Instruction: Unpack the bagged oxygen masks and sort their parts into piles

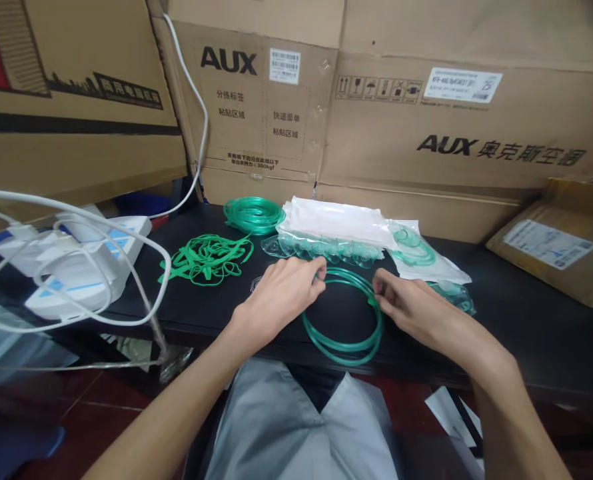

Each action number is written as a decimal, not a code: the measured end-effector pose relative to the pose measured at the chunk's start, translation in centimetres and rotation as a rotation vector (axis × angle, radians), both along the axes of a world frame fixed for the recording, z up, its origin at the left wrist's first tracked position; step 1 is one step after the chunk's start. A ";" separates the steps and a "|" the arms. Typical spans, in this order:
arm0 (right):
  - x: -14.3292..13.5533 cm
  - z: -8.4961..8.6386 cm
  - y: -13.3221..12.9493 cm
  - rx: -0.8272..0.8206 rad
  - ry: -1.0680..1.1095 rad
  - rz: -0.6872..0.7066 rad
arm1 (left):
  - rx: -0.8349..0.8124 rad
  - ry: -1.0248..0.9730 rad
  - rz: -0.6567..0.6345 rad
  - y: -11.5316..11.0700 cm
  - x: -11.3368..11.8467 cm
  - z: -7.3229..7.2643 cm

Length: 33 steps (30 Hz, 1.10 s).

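Note:
A coil of green clear tubing lies in loops near the front edge of the black table. Curled fingers of my left hand close on the coil's upper left side. On its upper right side, my right hand pinches the tubing beside a small green end piece. The fingertips of both hands are partly hidden. Just beyond the hands lies a row of clear green-tinted plastic masks, partly under white packets.
Further left are a tangle of green elastic straps and another green tubing coil. A white bag with tubing lies at right. White cables loop beside a white device. Cardboard boxes wall the back; a carton stands right.

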State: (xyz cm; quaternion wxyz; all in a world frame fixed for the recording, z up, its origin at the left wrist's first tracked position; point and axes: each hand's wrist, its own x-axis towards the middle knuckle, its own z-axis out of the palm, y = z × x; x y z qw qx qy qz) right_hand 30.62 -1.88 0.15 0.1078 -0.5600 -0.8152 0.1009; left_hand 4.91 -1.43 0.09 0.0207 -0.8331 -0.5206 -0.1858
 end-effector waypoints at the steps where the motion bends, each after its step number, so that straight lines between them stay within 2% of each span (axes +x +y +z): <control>1: 0.1 0.2 0.0 -0.024 0.014 0.020 | -0.016 0.001 0.003 0.0 -0.1 0.1; 3: 0.3 0.6 0.0 -0.056 0.035 0.028 | -0.049 -0.009 0.016 -0.1 -0.3 0.5; 7: 0.4 1.7 -0.4 -0.038 0.082 -0.040 | -0.157 -0.092 -0.007 -0.2 -1.2 1.7; 10: 0.4 2.6 -1.1 -0.036 0.126 -0.053 | -0.238 -0.169 -0.101 0.0 -2.0 2.2; 14: 1.0 3.2 -1.6 -0.044 0.196 -0.003 | -0.273 -0.214 -0.201 0.3 -2.7 2.3; 21: 1.7 3.2 -1.4 -0.054 0.209 0.038 | -0.298 -0.225 -0.284 0.7 -3.7 2.4; 24: 1.2 3.1 -1.5 -0.001 0.215 0.046 | -0.236 -0.224 -0.305 0.7 -3.6 2.6; 27: 0.2 2.6 -1.4 0.026 0.220 0.128 | -0.224 -0.218 -0.347 0.5 -3.0 2.5; 29: -0.7 2.1 -1.3 -0.007 0.214 0.172 | -0.253 -0.204 -0.378 0.5 -2.5 2.2; 33: -1.7 1.8 -1.1 -0.181 0.221 0.236 | -0.322 -0.177 -0.424 0.6 -1.8 1.5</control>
